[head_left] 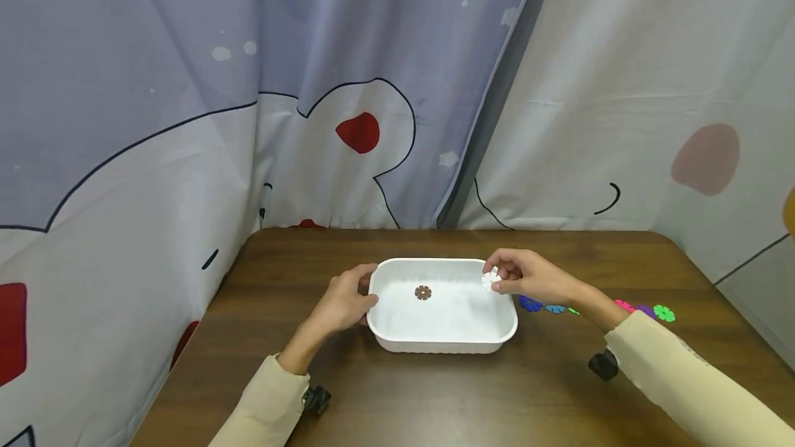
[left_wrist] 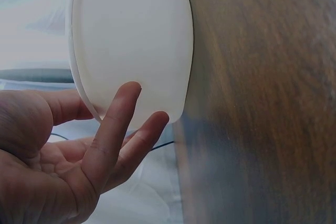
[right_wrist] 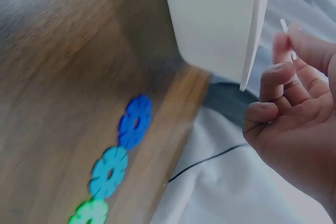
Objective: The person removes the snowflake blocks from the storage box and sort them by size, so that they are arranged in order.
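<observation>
A white plastic tray point(head_left: 447, 326) sits on the wooden table in the head view. My left hand point(head_left: 340, 302) holds it by its left end, the thumb at the rim and fingers spread along the outer wall in the left wrist view. Inside the tray lies a brown flower-shaped disc point(head_left: 418, 290) with notched edges. Over the tray's right end, my right hand point(head_left: 528, 277) pinches a white notched disc point(head_left: 488, 279) between thumb and fingertips. The right wrist view shows this white disc point(right_wrist: 284, 25) edge-on, above the level of the rim.
Right of the tray, notched discs lie in a row: blue point(right_wrist: 135, 114), light blue point(right_wrist: 101, 174) and green point(right_wrist: 84, 213). Farther right are pink point(head_left: 624, 305), purple point(head_left: 646, 310) and another green disc point(head_left: 664, 308). A patterned curtain point(head_left: 435, 88) hangs behind the table point(head_left: 435, 399).
</observation>
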The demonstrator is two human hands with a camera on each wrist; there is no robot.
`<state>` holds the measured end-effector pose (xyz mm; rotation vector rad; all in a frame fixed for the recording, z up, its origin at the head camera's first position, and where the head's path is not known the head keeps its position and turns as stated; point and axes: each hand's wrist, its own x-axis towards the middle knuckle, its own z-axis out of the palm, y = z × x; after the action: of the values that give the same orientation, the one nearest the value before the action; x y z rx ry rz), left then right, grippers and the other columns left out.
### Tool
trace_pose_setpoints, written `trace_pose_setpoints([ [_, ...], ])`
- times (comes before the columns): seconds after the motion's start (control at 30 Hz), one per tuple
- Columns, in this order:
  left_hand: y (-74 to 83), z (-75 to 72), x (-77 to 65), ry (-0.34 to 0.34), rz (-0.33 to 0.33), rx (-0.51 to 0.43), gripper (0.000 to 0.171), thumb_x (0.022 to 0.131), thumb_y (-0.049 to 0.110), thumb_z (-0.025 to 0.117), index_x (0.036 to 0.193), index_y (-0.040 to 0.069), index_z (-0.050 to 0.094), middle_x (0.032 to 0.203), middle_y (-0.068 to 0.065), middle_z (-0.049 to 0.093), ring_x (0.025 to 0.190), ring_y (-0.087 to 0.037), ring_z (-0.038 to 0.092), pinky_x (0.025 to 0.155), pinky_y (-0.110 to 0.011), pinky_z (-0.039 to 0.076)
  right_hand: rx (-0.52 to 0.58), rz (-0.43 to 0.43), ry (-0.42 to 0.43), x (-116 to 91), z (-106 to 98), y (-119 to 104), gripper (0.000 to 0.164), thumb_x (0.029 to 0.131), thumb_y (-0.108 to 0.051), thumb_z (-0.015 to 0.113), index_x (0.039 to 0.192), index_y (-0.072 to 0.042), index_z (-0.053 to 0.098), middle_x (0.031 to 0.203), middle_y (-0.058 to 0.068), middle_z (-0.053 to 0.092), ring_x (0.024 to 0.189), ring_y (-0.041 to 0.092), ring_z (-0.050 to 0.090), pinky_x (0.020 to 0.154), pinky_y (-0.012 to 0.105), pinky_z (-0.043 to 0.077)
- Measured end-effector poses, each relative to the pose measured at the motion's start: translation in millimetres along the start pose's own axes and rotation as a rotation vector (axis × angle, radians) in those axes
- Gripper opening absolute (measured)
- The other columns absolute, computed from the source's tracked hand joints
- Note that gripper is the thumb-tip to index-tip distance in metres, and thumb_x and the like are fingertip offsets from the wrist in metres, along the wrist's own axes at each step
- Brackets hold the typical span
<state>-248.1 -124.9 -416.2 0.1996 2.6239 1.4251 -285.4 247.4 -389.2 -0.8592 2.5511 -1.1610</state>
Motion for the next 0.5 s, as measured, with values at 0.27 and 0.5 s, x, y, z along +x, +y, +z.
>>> trace_pose_setpoints([
  [0.27,-0.6,2.4,0.0,0.005,-0.015,0.003,0.061,0.094,-0.005,0.069,0.153,-0.001,0.051,0.128,-0.030,0.068,0.076,-0.024,0.074,0.054,-0.036,0.065,0.078,0.018,0.064,-26,-21,20,0.022,0.098,-0.012,0.076,0.117,-0.007,0.069,0.088,0.008,0.069,0.076,0.020,0.066,0.067,0.025,0.058],
  [0.5,-0.4,1.4,1.8,0.009,-0.014,0.009,0.061,0.095,-0.004,0.069,0.153,-0.001,0.051,0.129,-0.031,0.067,0.081,-0.029,0.076,0.054,-0.035,0.065,0.084,0.112,0.161,-48,-37,39,0.025,0.100,-0.018,0.074,0.123,-0.009,0.069,0.094,0.015,0.069,0.079,0.023,0.065,0.067,0.030,0.059],
])
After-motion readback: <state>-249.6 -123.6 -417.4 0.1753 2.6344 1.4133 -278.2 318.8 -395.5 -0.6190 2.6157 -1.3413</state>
